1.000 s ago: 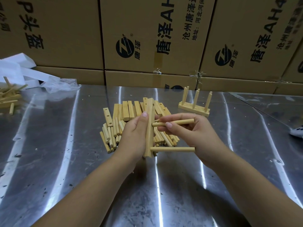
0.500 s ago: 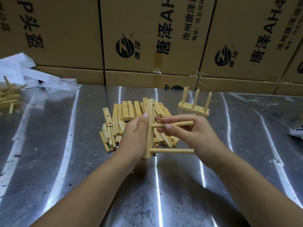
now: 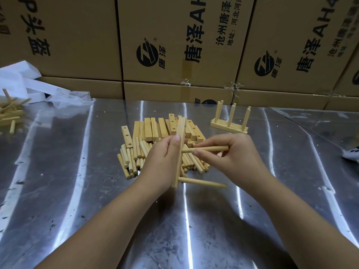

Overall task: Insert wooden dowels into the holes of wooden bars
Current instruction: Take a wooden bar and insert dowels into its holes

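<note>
My left hand [image 3: 162, 159] grips a wooden bar [image 3: 180, 144] held upright above the metal table. One dowel [image 3: 202, 182] sticks out to the right from the bar's lower end. My right hand [image 3: 232, 155] pinches a second dowel [image 3: 208, 148], its left tip against the bar's middle. Behind the hands lies a pile of loose bars [image 3: 155, 128] and dowels [image 3: 132, 154].
A finished bar with three upright dowels [image 3: 230, 121] stands at the back right. More wooden pieces [image 3: 8, 115] and white plastic wrap [image 3: 29, 85] lie at the far left. Cardboard boxes [image 3: 174, 41] wall off the back. A white object [image 3: 352, 153] sits at the right edge.
The dowel in my right hand has slid left until its tip meets the bar's middle. The bar and its lower dowel have barely moved.
</note>
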